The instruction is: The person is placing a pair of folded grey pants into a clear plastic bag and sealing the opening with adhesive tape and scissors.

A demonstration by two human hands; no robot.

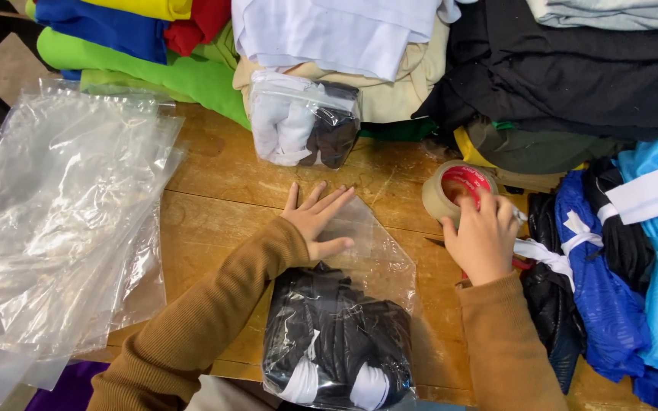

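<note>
The clear plastic bag of folded black cloth with white bands (336, 342) shows dark through its shiny film. The flat stack of clear plastic bags (55, 221) reads greyish and see-through. The round roll of tan packing tape (455, 190) has a red core. Both sleeves of the long-sleeved knit top (192, 335) are ochre brown. The worn wooden table top (230, 190) is honey yellow. The folded cloth pile (146, 46) is green, blue, yellow and red; the smaller sealed bag (302, 122) holds white and perhaps dark brown cloth.
</note>
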